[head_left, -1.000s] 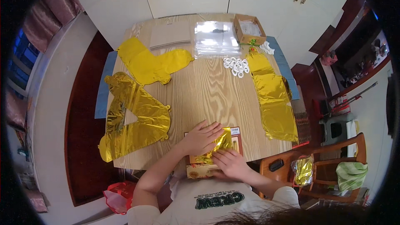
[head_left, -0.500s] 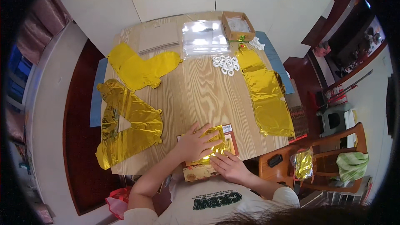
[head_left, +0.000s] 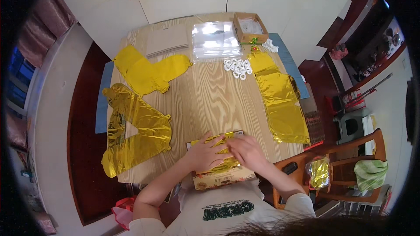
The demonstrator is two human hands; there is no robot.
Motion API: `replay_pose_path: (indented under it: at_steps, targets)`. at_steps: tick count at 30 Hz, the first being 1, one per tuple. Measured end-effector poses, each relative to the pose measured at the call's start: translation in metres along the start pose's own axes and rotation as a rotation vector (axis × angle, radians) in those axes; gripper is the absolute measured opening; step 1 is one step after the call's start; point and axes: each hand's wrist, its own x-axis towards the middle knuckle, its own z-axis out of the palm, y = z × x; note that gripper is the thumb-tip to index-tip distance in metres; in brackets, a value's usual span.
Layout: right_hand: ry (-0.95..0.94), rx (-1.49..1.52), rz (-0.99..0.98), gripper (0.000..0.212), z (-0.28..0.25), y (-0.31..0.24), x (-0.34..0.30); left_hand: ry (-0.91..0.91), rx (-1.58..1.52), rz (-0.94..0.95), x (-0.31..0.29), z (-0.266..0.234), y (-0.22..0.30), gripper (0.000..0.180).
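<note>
Close to me, a crinkled piece of gold foil balloon (head_left: 228,164) lies on a cream box (head_left: 225,180) with printed decoration, at the table's front edge. Spread flat over the foil, my left hand (head_left: 204,153) presses it down with fingers apart. From the other side my right hand (head_left: 250,152) bends over the foil, fingers drawn together at its far part; the fingertips are partly hidden and slightly blurred. To the left lie two flattened gold foil balloons, one shaped like an A (head_left: 148,126) and a matte one (head_left: 146,72) beyond it. A long folded stack of gold foil (head_left: 282,105) lies on the right.
At the back of the wooden table (head_left: 210,100) are grey-beige cardboard sheets (head_left: 168,39), clear plastic sleeves (head_left: 216,39) and an open cardboard box (head_left: 236,28). Several white rings (head_left: 237,67) lie before them. A wooden chair (head_left: 350,159) at the right holds a packaged gold foil item (head_left: 320,172).
My right hand has moved up and away from the box's near edge, its fingers now bent over the far part of the foil. My left hand stays almost in place.
</note>
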Motion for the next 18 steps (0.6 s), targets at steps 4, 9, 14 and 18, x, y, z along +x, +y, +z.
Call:
replay_pose_path:
  at_steps: [4,9,14,18]
  targets:
    - [-0.006,-0.097,-0.009,0.048,0.022,0.023,0.011,0.056,-0.043,-0.004,0.000,0.003,-0.001,0.036]
    - [-0.062,-0.136,-0.001,0.050,0.026,0.031,0.003,0.056,-0.047,-0.002,0.001,-0.002,0.000,0.037]
    - [-0.100,-0.167,0.004,0.053,0.021,0.028,-0.001,0.044,-0.013,-0.006,-0.002,0.003,0.005,0.041]
    - [-0.119,-0.182,-0.006,0.058,0.019,0.026,-0.001,0.016,-0.031,-0.043,-0.011,0.005,0.015,0.051]
